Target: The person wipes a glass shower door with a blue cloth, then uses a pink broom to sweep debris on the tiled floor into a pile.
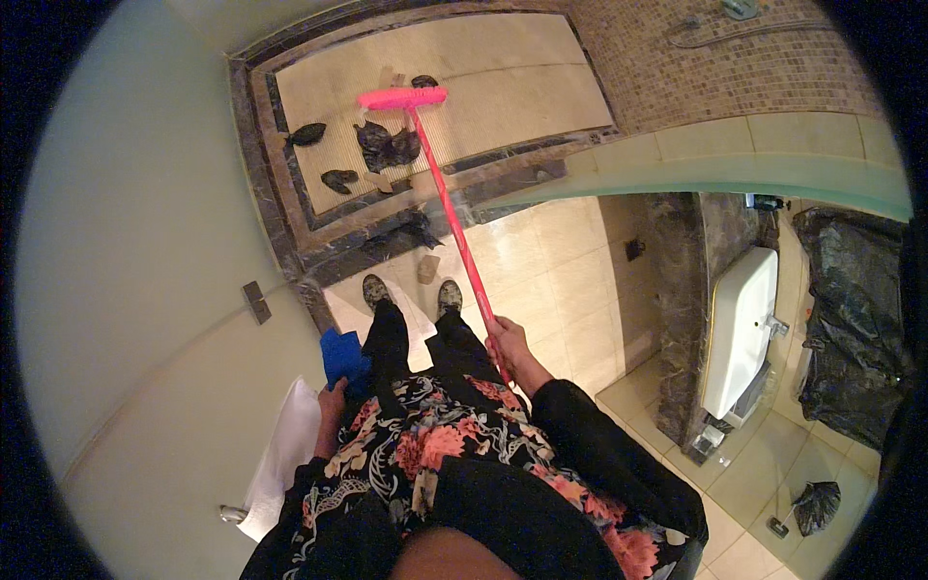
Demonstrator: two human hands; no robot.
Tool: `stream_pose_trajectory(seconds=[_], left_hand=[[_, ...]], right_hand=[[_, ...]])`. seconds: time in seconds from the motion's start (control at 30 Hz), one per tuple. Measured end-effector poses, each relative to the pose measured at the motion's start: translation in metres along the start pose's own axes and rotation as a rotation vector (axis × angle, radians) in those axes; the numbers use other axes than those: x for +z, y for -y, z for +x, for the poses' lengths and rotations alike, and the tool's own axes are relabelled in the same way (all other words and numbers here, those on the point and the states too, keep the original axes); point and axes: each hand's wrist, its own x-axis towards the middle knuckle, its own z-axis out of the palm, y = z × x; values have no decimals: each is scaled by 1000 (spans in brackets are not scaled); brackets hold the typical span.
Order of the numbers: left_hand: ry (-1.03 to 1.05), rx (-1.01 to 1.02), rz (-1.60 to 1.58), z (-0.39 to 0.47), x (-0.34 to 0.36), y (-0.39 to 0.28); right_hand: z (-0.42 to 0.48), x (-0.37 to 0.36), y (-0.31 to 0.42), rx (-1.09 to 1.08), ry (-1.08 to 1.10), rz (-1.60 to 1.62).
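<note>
My right hand (513, 344) is wrapped around the red handle (453, 217) of a broom. Its pink bristle head (402, 98) rests on the ribbed beige floor of a shower area (522, 80). Around the head lie scraps of black plastic (388, 147), with a dark piece (307, 135) to the left, another (338, 180) nearer me and a brownish scrap (378, 182). At my left side, my left hand (334, 399) grips a blue flat item (341, 357), whose kind I cannot make out.
A dark marble kerb (341, 254) borders the shower, and a brownish scrap (428, 269) lies before my shoes. A glass panel edge (580, 190) crosses to the right. Beyond are a white washbasin (739, 326) and black plastic sheeting (848, 326). A white towel (286, 449) hangs at left.
</note>
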Motion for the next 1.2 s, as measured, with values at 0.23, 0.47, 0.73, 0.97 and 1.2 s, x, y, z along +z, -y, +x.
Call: stream_pose_trajectory(seconds=[0.23, 0.47, 0.73, 0.97, 1.2], left_hand=[[46, -84, -121, -17, -6, -7], [-11, -44, -85, -4, 4, 34], [9, -132, -265, 18, 22, 82], [49, -130, -129, 27, 21, 60], [60, 116, 56, 0, 1, -20]], right_hand=[[82, 18, 41, -136, -127, 60], [172, 28, 145, -239, -229, 160], [231, 34, 178, -337, -150, 330], [157, 13, 53, -327, -45, 37], [-2, -24, -8, -56, 111, -127]])
